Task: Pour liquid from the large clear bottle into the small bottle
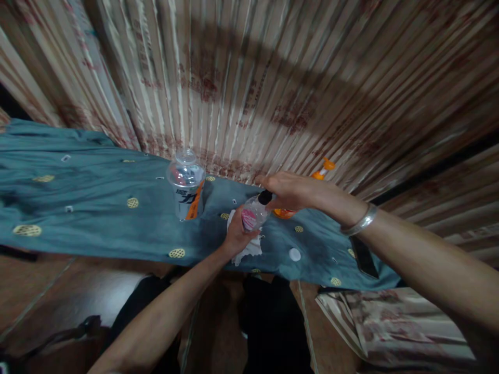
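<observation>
My left hand (pixel 237 232) is wrapped round a clear bottle (pixel 253 213) with a pink label, tilted over the cloth. At its top, my right hand (pixel 287 189) grips the black cap (pixel 265 197); whether the cap is seated on the neck or loose, I cannot tell. Beneath the bottle lies a crumpled white tissue (pixel 249 253). Behind my right hand, partly hidden, stands an orange bottle (pixel 284 213) with an orange pump or spray head (pixel 328 164). A white round lid (pixel 294 254) rests on the cloth nearer to me.
A large clear plastic jug (pixel 185 189) with a grey and orange label, its mouth uncovered, stands to the left. A dark phone-like slab (pixel 365 258) lies by the right front edge of the teal cloth (pixel 97 208). Pleated curtains (pixel 234 93) hang right behind.
</observation>
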`<move>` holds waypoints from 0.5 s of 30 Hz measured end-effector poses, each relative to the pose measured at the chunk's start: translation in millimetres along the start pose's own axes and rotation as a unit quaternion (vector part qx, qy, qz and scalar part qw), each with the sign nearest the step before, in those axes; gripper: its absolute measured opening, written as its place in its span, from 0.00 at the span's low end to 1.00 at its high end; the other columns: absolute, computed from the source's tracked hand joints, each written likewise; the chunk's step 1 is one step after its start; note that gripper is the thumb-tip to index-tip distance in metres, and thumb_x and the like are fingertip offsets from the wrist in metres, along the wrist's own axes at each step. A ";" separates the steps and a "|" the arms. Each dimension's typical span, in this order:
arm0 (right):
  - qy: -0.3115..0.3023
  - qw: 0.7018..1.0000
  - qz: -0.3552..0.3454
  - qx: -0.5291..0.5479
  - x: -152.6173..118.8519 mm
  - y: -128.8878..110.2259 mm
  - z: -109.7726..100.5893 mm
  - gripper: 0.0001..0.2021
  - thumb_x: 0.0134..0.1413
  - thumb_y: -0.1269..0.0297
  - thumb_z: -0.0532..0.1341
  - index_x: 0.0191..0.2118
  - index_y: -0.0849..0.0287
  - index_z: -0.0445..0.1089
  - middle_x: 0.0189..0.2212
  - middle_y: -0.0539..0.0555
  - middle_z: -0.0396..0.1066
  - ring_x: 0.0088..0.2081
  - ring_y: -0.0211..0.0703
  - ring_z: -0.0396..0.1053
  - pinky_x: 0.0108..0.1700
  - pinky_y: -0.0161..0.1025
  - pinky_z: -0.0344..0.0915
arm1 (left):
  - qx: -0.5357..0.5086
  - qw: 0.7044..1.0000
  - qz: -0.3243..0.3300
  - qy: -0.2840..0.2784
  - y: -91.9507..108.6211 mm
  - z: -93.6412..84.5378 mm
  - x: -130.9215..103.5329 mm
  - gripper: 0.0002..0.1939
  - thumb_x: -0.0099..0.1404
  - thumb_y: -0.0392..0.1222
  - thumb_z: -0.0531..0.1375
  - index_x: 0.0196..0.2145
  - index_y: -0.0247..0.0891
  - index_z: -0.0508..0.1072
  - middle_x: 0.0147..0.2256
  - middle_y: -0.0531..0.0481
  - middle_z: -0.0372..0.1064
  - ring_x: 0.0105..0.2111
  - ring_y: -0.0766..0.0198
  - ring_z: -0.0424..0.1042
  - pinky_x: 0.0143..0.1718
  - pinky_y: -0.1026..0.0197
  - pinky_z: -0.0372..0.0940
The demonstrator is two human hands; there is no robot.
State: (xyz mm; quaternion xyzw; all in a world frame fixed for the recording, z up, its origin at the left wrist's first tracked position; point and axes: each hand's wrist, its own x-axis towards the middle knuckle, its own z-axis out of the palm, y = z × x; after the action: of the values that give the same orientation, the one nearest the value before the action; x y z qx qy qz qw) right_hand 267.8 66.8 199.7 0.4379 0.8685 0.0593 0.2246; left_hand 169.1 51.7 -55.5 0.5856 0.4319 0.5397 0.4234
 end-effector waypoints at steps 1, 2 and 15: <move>0.002 1.000 -0.010 0.005 -0.7 1.0 0.7 0.24 0.55 0.65 0.68 0.57 0.64 0.68 0.44 0.61 0.77 0.47 0.50 0.75 0.42 0.36 0.66 | -0.001 1.000 0.001 -0.001 0.3 -0.2 -0.2 0.44 0.45 0.39 0.73 0.59 0.42 0.61 0.52 0.43 0.69 0.53 0.49 0.69 0.58 0.42 0.61; -0.002 1.000 -0.013 0.007 -1.2 1.2 0.9 0.22 0.54 0.69 0.67 0.55 0.64 0.69 0.43 0.60 0.78 0.46 0.50 0.75 0.41 0.36 0.65 | -0.001 1.000 0.001 -0.001 0.6 -0.3 -0.3 0.44 0.46 0.39 0.73 0.59 0.42 0.61 0.52 0.43 0.69 0.53 0.49 0.69 0.58 0.42 0.61; -0.011 0.996 0.067 -0.049 -5.8 -11.5 -1.0 0.20 0.67 0.54 0.57 0.47 0.68 0.75 0.41 0.68 0.78 0.47 0.56 0.77 0.43 0.40 0.68 | 0.001 1.000 -0.005 -0.001 4.8 -0.7 0.1 0.42 0.46 0.40 0.72 0.57 0.40 0.62 0.51 0.42 0.69 0.53 0.47 0.69 0.58 0.41 0.61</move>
State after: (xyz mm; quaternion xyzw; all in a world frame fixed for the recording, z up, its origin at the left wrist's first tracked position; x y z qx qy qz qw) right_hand 261.9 55.4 199.0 0.4842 0.8307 0.1120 0.2511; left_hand 168.6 50.5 -50.7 0.5846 0.4349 0.5362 0.4261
